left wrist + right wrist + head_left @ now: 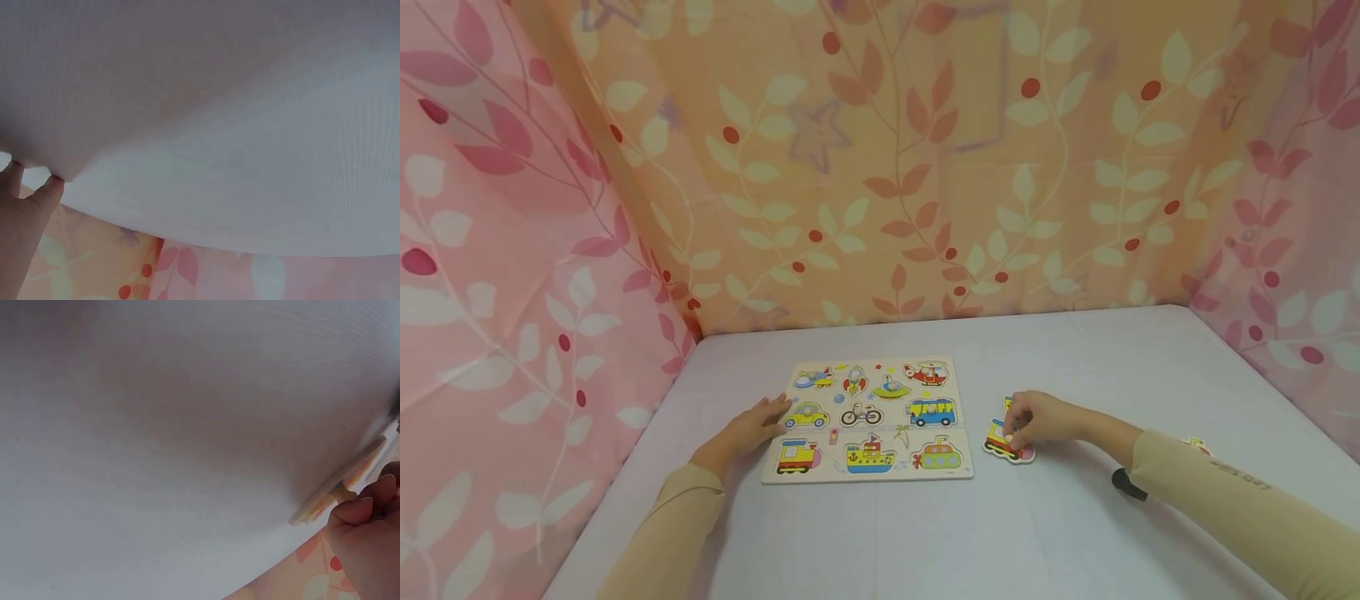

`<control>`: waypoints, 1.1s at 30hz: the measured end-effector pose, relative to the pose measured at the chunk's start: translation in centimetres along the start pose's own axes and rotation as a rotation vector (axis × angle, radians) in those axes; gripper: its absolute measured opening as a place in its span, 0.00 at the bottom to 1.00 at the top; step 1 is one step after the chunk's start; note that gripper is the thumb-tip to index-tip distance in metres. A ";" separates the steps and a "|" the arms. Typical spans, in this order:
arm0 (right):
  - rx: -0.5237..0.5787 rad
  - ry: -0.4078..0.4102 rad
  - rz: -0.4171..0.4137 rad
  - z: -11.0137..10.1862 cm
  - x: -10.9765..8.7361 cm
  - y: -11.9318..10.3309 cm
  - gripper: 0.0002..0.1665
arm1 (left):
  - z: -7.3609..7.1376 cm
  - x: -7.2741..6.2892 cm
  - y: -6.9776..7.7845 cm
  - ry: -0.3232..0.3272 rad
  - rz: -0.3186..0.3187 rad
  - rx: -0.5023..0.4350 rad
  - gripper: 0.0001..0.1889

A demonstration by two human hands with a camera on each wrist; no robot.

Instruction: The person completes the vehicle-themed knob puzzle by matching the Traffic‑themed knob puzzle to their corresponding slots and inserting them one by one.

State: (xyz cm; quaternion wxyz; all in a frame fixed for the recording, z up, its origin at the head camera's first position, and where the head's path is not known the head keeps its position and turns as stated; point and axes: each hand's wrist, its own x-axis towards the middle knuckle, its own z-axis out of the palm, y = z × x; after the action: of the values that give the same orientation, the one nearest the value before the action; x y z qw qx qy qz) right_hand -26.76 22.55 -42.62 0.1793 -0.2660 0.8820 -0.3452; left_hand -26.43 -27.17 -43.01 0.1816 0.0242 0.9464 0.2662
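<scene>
A wooden puzzle board (865, 477) with vehicle pictures lies flat on the table. My left hand (748, 432) rests at its left edge, fingers loosely extended near the car picture; in the left wrist view only part of the left hand (31, 206) shows. To the right of the board, my right hand (1037, 417) pinches the train puzzle piece (997, 443) by its small knob. The right wrist view shows the train piece (325, 500) tilted, with curled fingers (353, 512) at the knob. Another piece (1007, 404) is partly hidden behind that hand.
A further puzzle piece (1198, 445) shows partly beyond the right forearm. A dark object (1129, 485) sits beside the right sleeve. White cloth covers the table (880, 550), and patterned curtains (880, 167) enclose its back and sides.
</scene>
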 end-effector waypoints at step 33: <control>0.086 -0.051 -0.053 2.4 5.9 -5.8 0.04 | 0.3 -0.1 0.0 0.032 0.009 -0.022 0.32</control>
State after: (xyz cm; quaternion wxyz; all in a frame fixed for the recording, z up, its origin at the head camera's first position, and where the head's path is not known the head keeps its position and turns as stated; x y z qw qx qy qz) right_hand -28.22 14.23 -40.98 0.2040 -0.2900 0.8541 -0.3804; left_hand -26.23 -27.02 -43.23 0.1655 0.0223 0.9461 0.2776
